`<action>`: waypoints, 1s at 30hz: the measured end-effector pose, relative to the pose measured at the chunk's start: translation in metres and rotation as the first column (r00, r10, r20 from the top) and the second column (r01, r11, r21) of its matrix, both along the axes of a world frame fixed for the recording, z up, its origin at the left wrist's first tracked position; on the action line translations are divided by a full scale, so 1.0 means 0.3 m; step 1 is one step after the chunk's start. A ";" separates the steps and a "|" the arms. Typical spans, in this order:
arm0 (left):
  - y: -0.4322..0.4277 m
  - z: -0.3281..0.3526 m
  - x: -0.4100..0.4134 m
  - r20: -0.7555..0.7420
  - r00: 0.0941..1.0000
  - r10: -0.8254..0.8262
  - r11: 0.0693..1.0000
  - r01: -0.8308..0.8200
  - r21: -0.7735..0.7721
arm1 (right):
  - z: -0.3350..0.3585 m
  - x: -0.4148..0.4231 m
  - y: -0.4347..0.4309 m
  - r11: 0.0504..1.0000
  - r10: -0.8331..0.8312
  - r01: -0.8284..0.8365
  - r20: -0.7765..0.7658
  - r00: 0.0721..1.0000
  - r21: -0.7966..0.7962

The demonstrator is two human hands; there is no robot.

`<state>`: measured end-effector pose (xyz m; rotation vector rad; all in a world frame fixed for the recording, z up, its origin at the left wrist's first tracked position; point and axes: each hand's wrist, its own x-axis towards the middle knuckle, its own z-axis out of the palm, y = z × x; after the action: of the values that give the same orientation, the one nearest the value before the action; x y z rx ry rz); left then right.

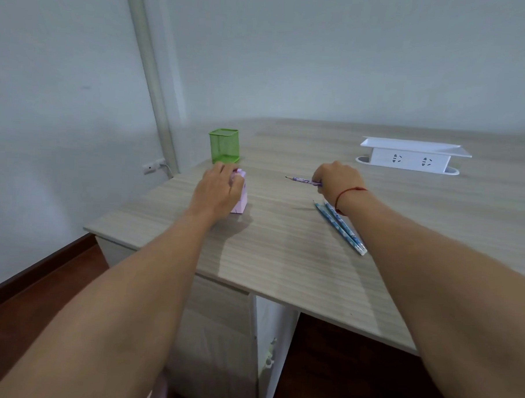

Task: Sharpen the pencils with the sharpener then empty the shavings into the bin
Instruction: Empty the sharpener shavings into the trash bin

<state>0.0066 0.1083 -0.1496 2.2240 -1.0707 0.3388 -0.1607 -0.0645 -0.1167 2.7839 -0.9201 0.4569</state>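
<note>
A pink pencil sharpener [242,195] stands on the wooden desk [283,254], and my left hand [218,191] is wrapped over its top and left side. My right hand [335,179] grips a purple pencil [301,180] by its rear end, the sharpened tip pointing left toward the sharpener with a gap between them. Two blue pencils [341,228] lie side by side on the desk under my right wrist, tips pointing away from me. No bin is in view.
A green mesh pencil cup [224,146] stands just behind the sharpener near the desk's left edge. A white socket box [410,155] sits at the back right. The desk's front edge runs diagonally; below it are a cabinet [219,332] and dark wooden floor [40,294].
</note>
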 end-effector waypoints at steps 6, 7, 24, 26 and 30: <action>-0.005 -0.002 -0.060 -0.017 1.000 0.016 0.999 -0.016 -0.028 | 0.023 -0.011 0.007 0.992 -0.006 0.002 0.030 1.000 0.124; -0.007 -0.005 -0.065 -0.013 1.000 0.018 0.999 -0.018 -0.029 | 0.022 -0.017 0.007 0.987 -0.014 0.009 0.031 0.999 0.159; 0.008 -0.008 -0.136 -0.022 1.000 -0.007 0.998 0.006 -0.057 | -0.029 -0.061 0.132 0.910 -0.066 0.060 0.001 0.998 0.411; 0.010 -0.009 -0.135 -0.024 1.000 -0.011 0.998 0.009 -0.069 | -0.038 -0.053 0.135 0.918 -0.084 0.083 -0.014 0.996 0.389; 0.005 -0.015 -0.130 -0.017 1.000 -0.011 0.996 0.010 -0.090 | -0.055 -0.039 0.128 0.918 -0.097 0.095 -0.013 0.995 0.385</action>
<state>-0.0325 0.1100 -0.1541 2.1375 -1.0376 0.3554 -0.1724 -0.0262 -0.1331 3.0618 -1.2650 0.2948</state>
